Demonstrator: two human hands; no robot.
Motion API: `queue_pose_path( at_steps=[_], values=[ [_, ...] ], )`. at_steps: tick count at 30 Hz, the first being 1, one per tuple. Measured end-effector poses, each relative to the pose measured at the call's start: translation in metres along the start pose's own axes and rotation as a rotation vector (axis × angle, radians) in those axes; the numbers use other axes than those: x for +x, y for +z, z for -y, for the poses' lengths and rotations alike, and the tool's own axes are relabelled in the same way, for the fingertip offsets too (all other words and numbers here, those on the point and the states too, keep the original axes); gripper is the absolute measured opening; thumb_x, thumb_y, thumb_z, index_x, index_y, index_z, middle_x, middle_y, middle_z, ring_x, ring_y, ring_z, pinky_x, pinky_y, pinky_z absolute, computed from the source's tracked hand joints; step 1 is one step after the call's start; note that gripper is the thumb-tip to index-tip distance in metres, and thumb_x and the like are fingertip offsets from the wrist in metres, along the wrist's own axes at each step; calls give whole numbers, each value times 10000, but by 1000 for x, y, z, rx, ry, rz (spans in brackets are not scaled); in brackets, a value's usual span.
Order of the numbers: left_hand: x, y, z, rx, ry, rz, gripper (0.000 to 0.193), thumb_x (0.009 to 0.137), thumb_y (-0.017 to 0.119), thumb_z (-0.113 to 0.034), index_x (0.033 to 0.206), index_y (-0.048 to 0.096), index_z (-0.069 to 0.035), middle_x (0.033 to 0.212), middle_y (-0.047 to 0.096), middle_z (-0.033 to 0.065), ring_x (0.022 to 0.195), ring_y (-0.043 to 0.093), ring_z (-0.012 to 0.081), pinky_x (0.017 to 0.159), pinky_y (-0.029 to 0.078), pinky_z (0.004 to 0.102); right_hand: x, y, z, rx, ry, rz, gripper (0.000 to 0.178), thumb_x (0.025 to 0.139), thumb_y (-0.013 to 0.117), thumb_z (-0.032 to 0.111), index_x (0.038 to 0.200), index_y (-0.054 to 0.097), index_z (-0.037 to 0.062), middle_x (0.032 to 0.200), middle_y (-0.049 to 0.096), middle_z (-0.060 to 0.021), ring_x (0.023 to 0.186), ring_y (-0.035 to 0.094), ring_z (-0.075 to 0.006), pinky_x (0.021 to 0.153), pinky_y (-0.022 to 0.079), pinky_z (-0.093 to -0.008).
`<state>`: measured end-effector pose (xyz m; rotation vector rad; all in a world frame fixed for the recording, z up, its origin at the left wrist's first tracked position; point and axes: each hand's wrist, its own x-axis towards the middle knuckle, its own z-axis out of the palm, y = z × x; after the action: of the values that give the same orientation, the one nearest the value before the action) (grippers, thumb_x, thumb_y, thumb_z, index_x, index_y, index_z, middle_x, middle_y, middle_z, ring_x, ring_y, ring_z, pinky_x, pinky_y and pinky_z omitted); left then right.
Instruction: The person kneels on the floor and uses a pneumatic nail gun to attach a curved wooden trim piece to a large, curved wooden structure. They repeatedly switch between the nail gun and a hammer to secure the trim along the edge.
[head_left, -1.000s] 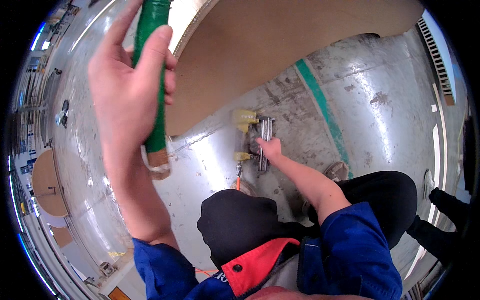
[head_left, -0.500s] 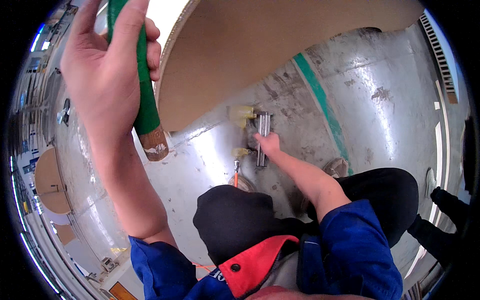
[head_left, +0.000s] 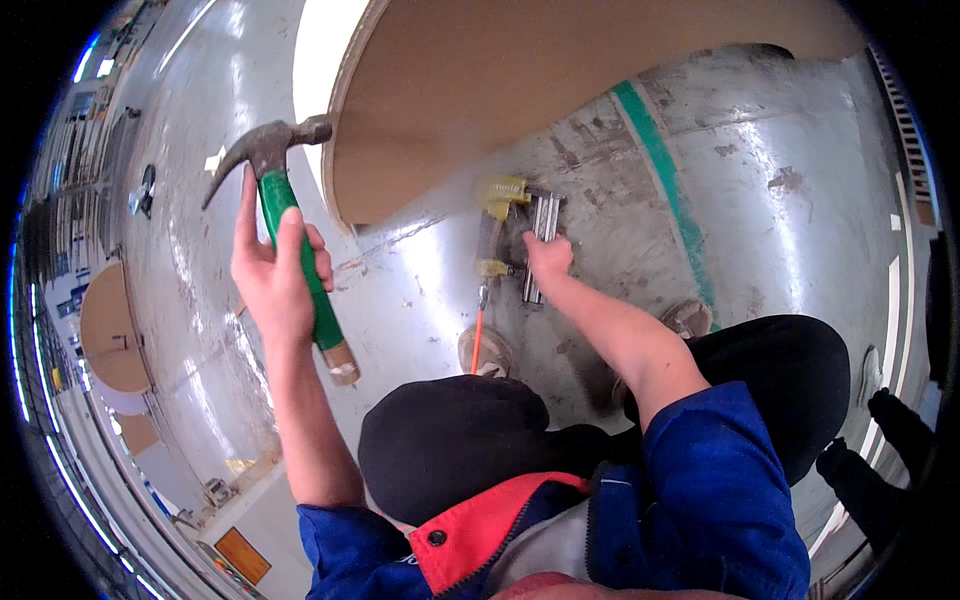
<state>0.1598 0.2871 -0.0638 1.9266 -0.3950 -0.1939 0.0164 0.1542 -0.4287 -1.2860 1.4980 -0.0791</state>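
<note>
A claw hammer (head_left: 316, 290) with a dark metal head and green handle is raised at the left. My left hand (head_left: 279, 275) wraps its handle below the head, the index finger stretched along it. Low over the floor, a yellow and black pneumatic nail gun (head_left: 505, 190) joins an orange air hose (head_left: 477, 340). My right hand (head_left: 549, 260) grips the silver magazine (head_left: 539, 222) along the gun's right side. The hand hides part of the magazine. Ahead of both hands stands a large curved brown board (head_left: 450, 100), its edge close to the hammer's face.
A green stripe (head_left: 660, 170) crosses the grey floor (head_left: 780, 220) at the right. Another person's dark-clad legs (head_left: 880, 470) show at the right rim. More cut boards (head_left: 110, 330) stand at the left. My black-trousered knees (head_left: 440, 440) are bent below the gun.
My left hand has come down and away from the top edge, bringing the hammer's head into view. The nail gun and my right hand have shifted slightly up and right in the picture.
</note>
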Motion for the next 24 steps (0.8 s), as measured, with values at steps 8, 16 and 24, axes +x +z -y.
queue_pose_path(
  at_steps=[8,16,24],
  values=[
    [24,1,-20,-58,210,-72,590,1000,556,-145,1528,294,-155,751,587,74,509,520,105,416,416,229,13,41,-11,98,96,-68,443,698,781,376,898,703,-11,886,707,-245,918,679,-412,861,522,-454],
    [21,-7,38,-10,3,-11,609,1001,535,-91,1545,268,-149,677,545,48,464,496,98,392,394,229,3,25,-2,63,34,-42,421,702,727,374,847,697,-20,819,700,-247,879,682,-416,835,526,-466],
    [29,8,-32,-104,311,-81,563,1036,457,-142,1551,239,-204,736,556,102,477,506,113,392,405,228,-3,29,5,-37,1,-93,456,707,710,395,859,687,-34,857,682,-281,883,662,-455,831,522,-494]
  ],
)
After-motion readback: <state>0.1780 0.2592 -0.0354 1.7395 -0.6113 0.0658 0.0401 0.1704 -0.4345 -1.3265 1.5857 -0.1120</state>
